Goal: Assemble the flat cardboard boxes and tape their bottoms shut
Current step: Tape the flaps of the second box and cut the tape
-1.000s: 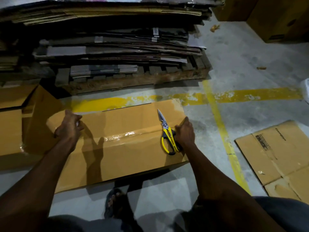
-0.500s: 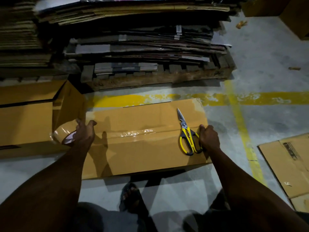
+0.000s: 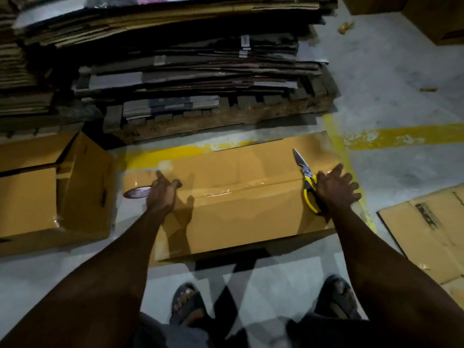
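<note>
Two feet in dark open sandals (image 3: 187,307) stand on the grey concrete floor (image 3: 263,285) at the lower edge. Dark clothing below them is cut off and hard to make out.

Two bare forearms reach forward to one long brown cardboard box (image 3: 238,217), which lies on its side on the floor directly ahead of the feet. A glossy strip of clear tape (image 3: 221,193) runs along its centre seam.

The left hand (image 3: 162,194) is at the box's left end and holds one roll of brown packing tape (image 3: 136,187). One finger lies over the roll and the thumb sticks out. The remaining fingers are hidden.

The right hand (image 3: 335,190) has its fingers spread and its palm flat on the box's right end. It partly covers the handles of one pair of yellow-handled steel scissors (image 3: 305,177) lying on the box, blades pointing away.

To the left sits one assembled brown carton (image 3: 50,197), cut off by the frame. To the right lies one flattened cardboard sheet with a dark printed label (image 3: 426,227), also cut off.

Worn yellow painted floor lines (image 3: 401,136) pass behind the box.

Beyond them, one rough wooden pallet (image 3: 226,114) carries a tall layered stack of flattened cardboard (image 3: 188,59). It is dim and its sheets cannot be counted.

At far right, brown cartons (image 3: 439,18) are only partly visible.
</note>
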Available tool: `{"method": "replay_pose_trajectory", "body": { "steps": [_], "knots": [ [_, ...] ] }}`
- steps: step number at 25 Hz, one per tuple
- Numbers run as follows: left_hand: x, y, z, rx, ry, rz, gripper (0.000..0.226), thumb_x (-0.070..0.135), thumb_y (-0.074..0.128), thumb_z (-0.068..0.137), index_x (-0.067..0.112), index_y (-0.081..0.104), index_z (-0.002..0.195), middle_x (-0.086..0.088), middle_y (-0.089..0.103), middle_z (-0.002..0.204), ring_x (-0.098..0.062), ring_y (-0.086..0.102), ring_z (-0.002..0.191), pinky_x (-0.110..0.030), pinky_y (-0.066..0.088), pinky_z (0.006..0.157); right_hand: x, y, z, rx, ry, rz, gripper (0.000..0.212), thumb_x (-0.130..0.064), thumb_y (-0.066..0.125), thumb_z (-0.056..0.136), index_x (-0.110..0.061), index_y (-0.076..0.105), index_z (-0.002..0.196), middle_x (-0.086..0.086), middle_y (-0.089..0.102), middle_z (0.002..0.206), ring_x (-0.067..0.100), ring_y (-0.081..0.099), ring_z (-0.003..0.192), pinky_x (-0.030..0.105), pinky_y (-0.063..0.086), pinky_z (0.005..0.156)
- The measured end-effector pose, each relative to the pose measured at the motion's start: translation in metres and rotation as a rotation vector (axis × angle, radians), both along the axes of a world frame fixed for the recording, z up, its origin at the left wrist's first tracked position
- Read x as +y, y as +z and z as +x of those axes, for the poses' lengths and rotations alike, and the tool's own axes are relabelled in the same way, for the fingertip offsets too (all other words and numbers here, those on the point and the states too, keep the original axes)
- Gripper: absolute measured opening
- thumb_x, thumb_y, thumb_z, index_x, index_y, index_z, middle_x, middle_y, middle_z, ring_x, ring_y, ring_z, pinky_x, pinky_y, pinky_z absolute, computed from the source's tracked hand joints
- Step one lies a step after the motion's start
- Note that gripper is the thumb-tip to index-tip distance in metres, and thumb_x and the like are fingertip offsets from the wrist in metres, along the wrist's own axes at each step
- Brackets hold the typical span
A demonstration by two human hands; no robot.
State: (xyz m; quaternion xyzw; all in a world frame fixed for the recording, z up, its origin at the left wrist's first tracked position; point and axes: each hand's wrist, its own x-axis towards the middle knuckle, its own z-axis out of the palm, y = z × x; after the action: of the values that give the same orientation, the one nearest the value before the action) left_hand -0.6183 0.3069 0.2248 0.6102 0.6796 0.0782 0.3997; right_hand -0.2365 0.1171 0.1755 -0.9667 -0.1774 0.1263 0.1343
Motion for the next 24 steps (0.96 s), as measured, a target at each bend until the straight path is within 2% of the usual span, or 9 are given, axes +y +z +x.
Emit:
{"method": "replay_pose_trajectory", "body": {
  "steps": [4, 6, 10, 13, 15, 17, 19, 21, 24],
  "knots": [
    [-0.015, -0.001, 0.070, -0.024, -0.105, 0.051, 0.066, 0.034, 0.051, 0.093, 0.004, 0.029, 0.148, -0.019, 0.028, 0.153, -0.035, 0.031, 0.138, -0.042, 0.028, 0.111, -0.026, 0.000, 0.042, 0.024, -0.051, -0.082, 0.071, -0.065, 0.026, 0.095, -0.025, 0.021, 0.154, 0.021, 0.010, 0.162, 0.051, 0.006, 0.145, 0.076, 0.002, 0.107],
    [-0.021, -0.004, 0.101, -0.043, -0.160, 0.092, 0.062, 0.019, 0.048, 0.097, 0.002, 0.021, 0.151, -0.017, 0.019, 0.157, -0.034, 0.027, 0.140, -0.039, 0.028, 0.108, -0.032, -0.001, 0.033, -0.010, -0.049, -0.099, 0.073, -0.065, 0.033, 0.093, -0.025, 0.023, 0.153, 0.019, 0.012, 0.162, 0.050, 0.006, 0.145, 0.076, 0.003, 0.107],
    [-0.024, 0.010, 0.141, -0.268, -0.103, 0.067, 0.074, 0.030, 0.049, 0.095, 0.015, 0.008, 0.154, -0.016, 0.025, 0.155, -0.032, 0.034, 0.134, -0.042, 0.033, 0.107, -0.022, 0.009, 0.035, 0.002, 0.192, -0.058, 0.081, -0.054, 0.053, 0.088, -0.026, 0.016, 0.154, 0.015, 0.014, 0.161, 0.044, 0.008, 0.147, 0.070, 0.009, 0.111],
    [-0.023, 0.034, 0.144, -0.395, -0.034, 0.010, 0.081, 0.044, 0.051, 0.079, 0.017, 0.025, 0.151, -0.017, 0.035, 0.151, -0.033, 0.043, 0.129, -0.044, 0.038, 0.104, -0.009, 0.018, 0.025, 0.016, 0.336, -0.041, 0.079, -0.052, 0.050, 0.094, -0.024, 0.010, 0.156, 0.018, 0.008, 0.163, 0.045, 0.003, 0.148, 0.070, 0.008, 0.112],
    [-0.031, 0.061, 0.142, -0.531, 0.052, -0.039, 0.060, 0.039, 0.050, 0.087, 0.016, 0.045, 0.142, -0.017, 0.050, 0.140, -0.032, 0.059, 0.112, -0.039, 0.046, 0.087, 0.007, 0.030, -0.008, 0.038, 0.451, 0.034, 0.074, -0.055, 0.041, 0.097, -0.023, 0.011, 0.156, 0.019, 0.007, 0.163, 0.045, 0.003, 0.148, 0.067, 0.006, 0.113],
    [-0.047, 0.092, 0.137, -0.674, 0.069, -0.119, 0.042, 0.033, 0.041, 0.095, 0.017, 0.059, 0.129, -0.016, 0.063, 0.122, -0.028, 0.065, 0.090, -0.038, 0.049, 0.075, 0.029, 0.055, -0.050, 0.281, 0.484, 0.302, 0.067, -0.053, 0.038, 0.100, -0.024, 0.015, 0.157, 0.017, 0.015, 0.162, 0.040, 0.014, 0.148, 0.056, 0.016, 0.116],
    [-0.075, 0.125, 0.118, -0.790, -0.064, -0.159, 0.044, 0.037, 0.034, 0.093, 0.023, 0.069, 0.115, -0.013, 0.065, 0.120, -0.028, 0.061, 0.096, -0.042, 0.045, 0.080, 0.048, 0.095, -0.087, 0.789, 0.322, 0.617, 0.062, -0.053, 0.040, 0.100, -0.026, 0.024, 0.154, 0.013, 0.029, 0.158, 0.039, 0.034, 0.140, 0.049, 0.033, 0.107],
    [-0.101, 0.153, 0.094, -0.867, -0.174, -0.170, 0.046, 0.041, 0.036, 0.085, 0.024, 0.073, 0.105, -0.004, 0.068, 0.118, -0.027, 0.057, 0.105, -0.043, 0.039, 0.084, 0.055, 0.126, -0.112, 1.340, 0.201, 0.750, 0.066, -0.057, 0.051, 0.093, -0.019, 0.040, 0.146, 0.022, 0.039, 0.150, 0.042, 0.049, 0.122, 0.053, 0.044, 0.095],
    [-0.111, 0.174, 0.054, -0.882, -0.222, -0.127, 0.028, 0.036, 0.050, 0.080, 0.025, 0.076, 0.082, 0.005, 0.070, 0.095, -0.024, 0.056, 0.097, -0.040, 0.039, 0.082, 0.050, 0.154, -0.140, 1.540, 0.417, 0.711, 0.062, -0.045, 0.072, 0.081, -0.004, 0.054, 0.124, 0.033, 0.049, 0.128, 0.033, 0.054, 0.093, 0.040, 0.048, 0.080]
  ]
}}
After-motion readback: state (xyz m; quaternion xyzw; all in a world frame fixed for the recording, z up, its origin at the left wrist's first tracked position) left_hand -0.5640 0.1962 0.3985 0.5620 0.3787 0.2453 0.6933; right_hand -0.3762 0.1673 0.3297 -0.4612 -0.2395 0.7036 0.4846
